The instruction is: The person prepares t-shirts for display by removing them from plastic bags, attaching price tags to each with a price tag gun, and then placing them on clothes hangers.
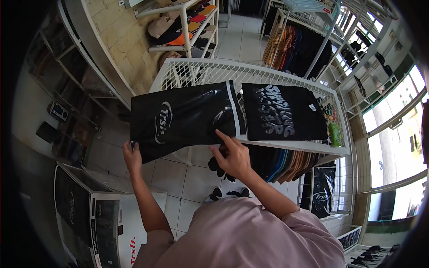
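A black plastic mailer bag point(187, 118) printed "Trsit." lies over the left part of a white mesh-topped rack point(250, 67), its white-edged end toward the right. My left hand point(132, 157) pinches the bag's near left corner, which hangs past the rack. At the bag's near right edge is my right hand point(236, 160), its index finger stretched onto the plastic and its thumb apart below the edge. Right of the bag lies a folded black T-shirt point(283, 114) with grey lettering and a small white label. The bag's contents, if any, are hidden.
A green packet point(334, 134) sits at the rack's right end. Clothes on hangers point(286, 164) hang beneath. A white cabinet point(138, 214) stands at lower left. Shelves of caps point(178, 33) and another clothes rack point(290, 42) are farther back.
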Demonstrator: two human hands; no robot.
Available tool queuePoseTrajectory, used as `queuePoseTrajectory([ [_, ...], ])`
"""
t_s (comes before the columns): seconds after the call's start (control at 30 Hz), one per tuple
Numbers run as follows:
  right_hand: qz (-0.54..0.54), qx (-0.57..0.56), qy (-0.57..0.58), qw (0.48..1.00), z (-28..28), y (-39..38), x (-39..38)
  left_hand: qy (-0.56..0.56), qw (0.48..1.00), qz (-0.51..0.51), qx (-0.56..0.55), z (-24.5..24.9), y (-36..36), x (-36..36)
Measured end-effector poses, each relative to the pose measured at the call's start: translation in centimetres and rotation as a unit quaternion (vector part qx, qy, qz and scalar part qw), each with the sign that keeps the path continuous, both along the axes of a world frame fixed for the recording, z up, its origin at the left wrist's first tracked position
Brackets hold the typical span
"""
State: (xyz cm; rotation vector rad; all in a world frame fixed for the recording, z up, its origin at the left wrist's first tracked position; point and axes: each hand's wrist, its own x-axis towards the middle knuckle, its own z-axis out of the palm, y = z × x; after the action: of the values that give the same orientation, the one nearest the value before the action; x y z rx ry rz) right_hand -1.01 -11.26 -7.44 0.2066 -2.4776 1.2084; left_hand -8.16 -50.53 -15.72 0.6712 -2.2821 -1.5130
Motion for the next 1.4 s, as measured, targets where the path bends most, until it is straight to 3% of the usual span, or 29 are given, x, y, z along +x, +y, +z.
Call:
queuePoseTrajectory([
  [0.07,-0.021,-0.008,0.064,0.998,2.0,-0.9,-2.1,0.028,0.999,-0.026,-0.002,-4.3,-1.2,0.5],
  [0.17,-0.046,-0.079,0.123,0.988,4.0,0.3,-6.2,-0.045,0.990,-0.097,0.095,-1.2,2.7,3.3],
  [0.27,-0.073,-0.182,0.070,0.978,4.8,4.9,-9.0,-0.085,0.989,-0.072,0.095,1.3,6.6,4.6],
  [0.43,-0.057,-0.331,0.024,0.941,6.9,15.1,-10.2,0.081,0.996,0.004,0.028,3.7,10.9,4.9],
  [0.47,-0.083,-0.311,-0.019,0.947,6.9,17.9,-10.3,0.109,0.994,0.016,0.005,4.2,11.6,4.8],
  [0.6,-0.154,-0.252,-0.107,0.949,4.2,27.7,-12.1,0.118,0.985,-0.125,0.010,7.5,15.6,4.4],
  [0.67,-0.171,-0.226,-0.124,0.951,0.8,32.8,-14.7,0.124,0.966,-0.204,-0.102,8.7,19.7,4.0],
  [0.77,-0.294,-0.070,-0.079,0.950,-4.5,39.0,-18.7,0.187,0.897,-0.305,-0.258,8.5,25.2,2.5],
  [0.8,-0.286,-0.109,-0.107,0.946,0.0,35.4,-14.9,0.215,0.865,-0.335,-0.305,7.8,26.6,2.4],
  [0.9,-0.361,0.034,0.047,0.931,1.9,32.6,-10.6,0.182,0.857,-0.331,-0.350,7.2,29.3,2.9],
  [0.93,-0.326,0.005,0.102,0.940,2.0,31.1,-8.1,0.187,0.857,-0.316,-0.360,7.0,29.7,3.3],
  [0.97,-0.300,-0.066,0.050,0.950,3.2,28.2,-4.7,0.180,0.861,-0.314,-0.358,7.2,30.0,3.7],
  [1.07,-0.227,-0.132,-0.122,0.957,1.7,23.6,2.3,0.160,0.867,-0.296,-0.368,8.1,30.3,5.6],
  [1.17,-0.210,-0.139,-0.171,0.952,1.1,20.7,5.8,0.097,0.887,-0.327,-0.310,9.7,31.1,5.3],
  [1.27,-0.183,-0.241,-0.190,0.934,-0.6,20.5,6.4,0.228,0.855,-0.331,-0.327,8.9,32.4,3.0],
  [1.33,-0.162,-0.353,-0.210,0.897,-1.6,21.1,6.6,0.210,0.836,-0.336,-0.380,6.7,32.6,1.9],
  [1.4,-0.173,-0.344,-0.216,0.897,-1.6,21.8,7.8,0.184,0.830,-0.352,-0.392,6.0,32.4,2.1],
])
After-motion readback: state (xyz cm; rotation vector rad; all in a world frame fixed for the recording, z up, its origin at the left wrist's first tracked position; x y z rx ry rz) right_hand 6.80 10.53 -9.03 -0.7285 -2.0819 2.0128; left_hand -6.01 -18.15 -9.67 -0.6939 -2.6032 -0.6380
